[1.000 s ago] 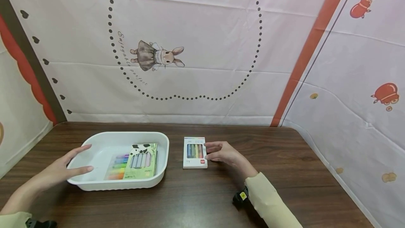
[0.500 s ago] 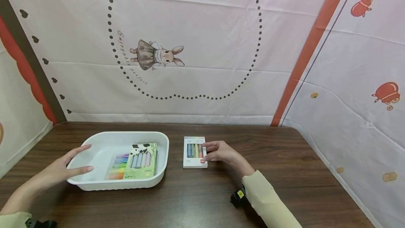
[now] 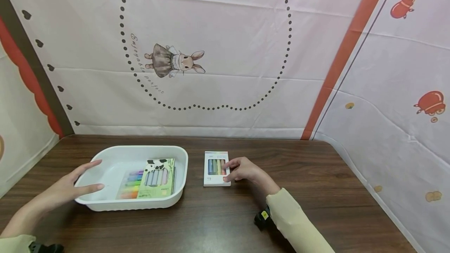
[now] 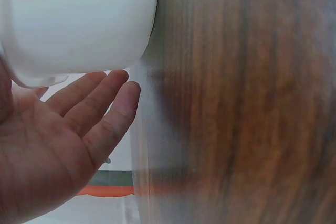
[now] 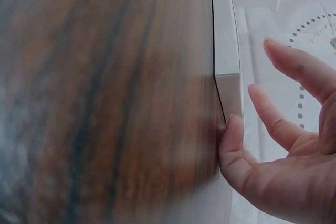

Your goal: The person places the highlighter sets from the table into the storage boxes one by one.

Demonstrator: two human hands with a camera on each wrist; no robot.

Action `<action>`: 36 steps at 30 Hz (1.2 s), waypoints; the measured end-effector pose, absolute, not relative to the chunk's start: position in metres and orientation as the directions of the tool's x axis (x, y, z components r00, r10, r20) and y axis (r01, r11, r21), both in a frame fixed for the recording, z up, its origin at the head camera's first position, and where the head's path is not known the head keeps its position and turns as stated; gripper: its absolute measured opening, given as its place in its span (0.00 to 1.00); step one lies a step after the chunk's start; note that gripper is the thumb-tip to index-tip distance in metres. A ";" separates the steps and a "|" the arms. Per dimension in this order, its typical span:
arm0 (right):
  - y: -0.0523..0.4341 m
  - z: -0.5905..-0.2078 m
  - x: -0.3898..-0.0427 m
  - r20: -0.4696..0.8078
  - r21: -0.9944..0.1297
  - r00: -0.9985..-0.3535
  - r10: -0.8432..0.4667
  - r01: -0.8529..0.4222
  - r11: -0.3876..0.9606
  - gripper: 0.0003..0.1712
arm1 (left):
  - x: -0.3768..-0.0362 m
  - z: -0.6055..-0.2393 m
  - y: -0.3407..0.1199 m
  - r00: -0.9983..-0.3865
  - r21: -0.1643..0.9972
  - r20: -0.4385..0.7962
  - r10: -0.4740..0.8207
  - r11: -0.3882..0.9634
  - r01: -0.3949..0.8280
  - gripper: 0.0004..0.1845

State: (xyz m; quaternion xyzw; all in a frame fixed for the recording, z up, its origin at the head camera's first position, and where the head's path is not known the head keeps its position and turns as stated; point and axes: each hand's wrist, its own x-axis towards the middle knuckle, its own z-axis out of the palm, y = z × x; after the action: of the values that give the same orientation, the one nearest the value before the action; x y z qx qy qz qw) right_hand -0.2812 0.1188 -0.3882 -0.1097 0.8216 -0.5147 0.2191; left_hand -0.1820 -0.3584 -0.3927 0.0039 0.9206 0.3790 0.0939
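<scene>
A white tray (image 3: pixel 105 205) stands at the left of the table. My left hand (image 3: pixel 66 184) rests on its left rim, thumb and index finger spread over the edge. In the left wrist view the other fingers (image 4: pixel 100 95) lie loosely extended beside the tray's outer wall. To the right of the tray lies a flat white box (image 3: pixel 211 182) with a window showing several coloured sticks. My right hand (image 3: pixel 247 170) reaches over the box's right edge, thumb and index finger apart. In the right wrist view one fingertip (image 5: pixel 233 124) is right at the box's side (image 5: pixel 228 35).
Inside the tray lie a green cow-patterned pack (image 3: pixel 156 190) of pens and a clear pack (image 3: pixel 131 184) of rainbow-coloured pens. The dark wood table (image 3: pixel 225 221) ends at a printed white cloth (image 3: pixel 228 57) behind, with another cloth side (image 3: pixel 386 147) at right.
My right hand has shifted a little to the left, its thumb and index finger now further over the box. The left hand, tray and box look the same.
</scene>
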 end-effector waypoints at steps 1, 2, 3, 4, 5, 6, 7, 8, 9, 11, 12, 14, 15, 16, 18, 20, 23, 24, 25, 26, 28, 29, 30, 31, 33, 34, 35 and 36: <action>0.118 -0.388 -0.281 -0.247 -0.890 -0.883 -0.400 0.044 0.454 0.24 | -0.182 -0.393 -0.358 -0.983 0.700 -0.166 0.080 0.711 -0.061 0.44; 0.118 -0.388 -0.281 -0.248 -0.885 -0.885 -0.395 0.042 0.464 0.23 | -0.182 -0.393 -0.358 -0.984 0.702 -0.159 0.082 0.710 -0.054 0.44; 0.117 -0.389 -0.281 -0.249 -0.882 -0.886 -0.392 0.039 0.470 0.23 | -0.182 -0.393 -0.358 -0.985 0.705 -0.149 0.087 0.708 -0.044 0.44; 0.116 -0.388 -0.282 -0.249 -0.879 -0.886 -0.391 0.038 0.475 0.23 | -0.182 -0.393 -0.358 -0.986 0.705 -0.144 0.087 0.708 -0.040 0.44; 0.116 -0.388 -0.281 -0.249 -0.876 -0.886 -0.391 0.033 0.482 0.22 | -0.181 -0.393 -0.358 -0.986 0.705 -0.138 0.091 0.708 -0.033 0.44; 0.115 -0.388 -0.281 -0.247 -0.872 -0.886 -0.393 0.026 0.488 0.22 | -0.181 -0.393 -0.358 -0.987 0.705 -0.131 0.095 0.709 -0.026 0.44; 0.115 -0.388 -0.281 -0.246 -0.868 -0.886 -0.393 0.021 0.496 0.21 | -0.181 -0.393 -0.358 -0.986 0.704 -0.136 0.094 0.710 -0.029 0.44; 0.114 -0.388 -0.281 -0.244 -0.863 -0.885 -0.396 0.012 0.505 0.20 | -0.181 -0.393 -0.358 -0.985 0.702 -0.143 0.093 0.711 -0.035 0.44; 0.114 -0.387 -0.280 -0.242 -0.858 -0.885 -0.398 0.004 0.513 0.20 | -0.181 -0.392 -0.358 -0.985 0.699 -0.149 0.092 0.714 -0.039 0.44; 0.113 -0.387 -0.279 -0.235 -0.845 -0.886 -0.399 -0.016 0.534 0.18 | -0.181 -0.391 -0.358 -0.982 0.695 -0.165 0.089 0.718 -0.051 0.44; 0.112 -0.387 -0.279 -0.234 -0.840 -0.888 -0.397 -0.021 0.543 0.18 | -0.181 -0.391 -0.358 -0.981 0.693 -0.170 0.089 0.719 -0.055 0.44; 0.111 -0.387 -0.279 -0.233 -0.827 -0.891 -0.389 -0.029 0.561 0.18 | -0.182 -0.390 -0.358 -0.979 0.693 -0.185 0.087 0.718 -0.067 0.44; 0.110 -0.387 -0.279 -0.231 -0.821 -0.894 -0.385 -0.034 0.570 0.18 | -0.182 -0.390 -0.358 -0.979 0.692 -0.186 0.088 0.719 -0.066 0.44; 0.109 -0.387 -0.279 -0.231 -0.815 -0.896 -0.379 -0.034 0.579 0.18 | -0.182 -0.390 -0.358 -0.978 0.692 -0.189 0.087 0.718 -0.070 0.44; 0.108 -0.387 -0.279 -0.231 -0.805 -0.900 -0.370 -0.037 0.593 0.18 | -0.182 -0.389 -0.358 -0.977 0.693 -0.195 0.087 0.717 -0.075 0.44; 0.108 -0.386 -0.279 -0.231 -0.797 -0.904 -0.361 -0.037 0.603 0.18 | -0.182 -0.389 -0.358 -0.977 0.692 -0.196 0.084 0.718 -0.077 0.45; 0.107 -0.387 -0.278 -0.229 -0.790 -0.906 -0.356 -0.041 0.612 0.18 | -0.182 -0.390 -0.358 -0.978 0.693 -0.190 0.086 0.717 -0.071 0.45; 0.106 -0.387 -0.279 -0.230 -0.788 -0.907 -0.354 -0.040 0.615 0.17 | -0.182 -0.390 -0.358 -0.979 0.694 -0.186 0.087 0.717 -0.068 0.45; 0.106 -0.387 -0.279 -0.227 -0.785 -0.907 -0.355 -0.045 0.618 0.17 | -0.182 -0.390 -0.358 -0.979 0.693 -0.184 0.087 0.717 -0.067 0.45; 0.106 -0.387 -0.279 -0.225 -0.783 -0.907 -0.357 -0.050 0.621 0.17 | -0.182 -0.390 -0.358 -0.979 0.694 -0.182 0.087 0.717 -0.065 0.45; 0.105 -0.388 -0.279 -0.217 -0.777 -0.907 -0.360 -0.063 0.626 0.17 | -0.182 -0.391 -0.358 -0.980 0.697 -0.180 0.087 0.714 -0.065 0.45; 0.105 -0.388 -0.279 -0.217 -0.774 -0.907 -0.361 -0.065 0.630 0.17 | -0.182 -0.391 -0.358 -0.981 0.698 -0.171 0.090 0.714 -0.056 0.44; 0.105 -0.388 -0.280 -0.217 -0.772 -0.907 -0.361 -0.066 0.632 0.17 | -0.182 -0.392 -0.358 -0.981 0.699 -0.169 0.091 0.713 -0.055 0.44; 0.105 -0.388 -0.280 -0.216 -0.771 -0.907 -0.362 -0.069 0.633 0.16 | -0.182 -0.392 -0.359 -0.982 0.700 -0.162 0.092 0.712 -0.048 0.44; 0.104 -0.389 -0.279 -0.214 -0.766 -0.907 -0.363 -0.075 0.639 0.16 | -0.182 -0.393 -0.359 -0.984 0.702 -0.149 0.097 0.711 -0.036 0.44; 0.104 -0.388 -0.279 -0.211 -0.763 -0.907 -0.364 -0.080 0.641 0.16 | -0.182 -0.393 -0.359 -0.985 0.702 -0.140 0.100 0.712 -0.027 0.43; 0.104 -0.388 -0.279 -0.207 -0.763 -0.907 -0.367 -0.085 0.641 0.16 | -0.182 -0.393 -0.359 -0.986 0.702 -0.133 0.102 0.712 -0.021 0.43; 0.104 -0.388 -0.279 -0.200 -0.762 -0.907 -0.371 -0.094 0.641 0.16 | -0.182 -0.394 -0.359 -0.986 0.702 -0.127 0.105 0.712 -0.015 0.43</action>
State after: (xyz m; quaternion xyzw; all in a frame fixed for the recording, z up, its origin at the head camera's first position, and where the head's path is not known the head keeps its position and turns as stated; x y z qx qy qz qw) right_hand -0.2785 0.1039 -0.3881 -0.1306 0.8892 -0.4033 0.1719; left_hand -0.1816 -0.3590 -0.3939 0.0244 0.9217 0.3789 0.0788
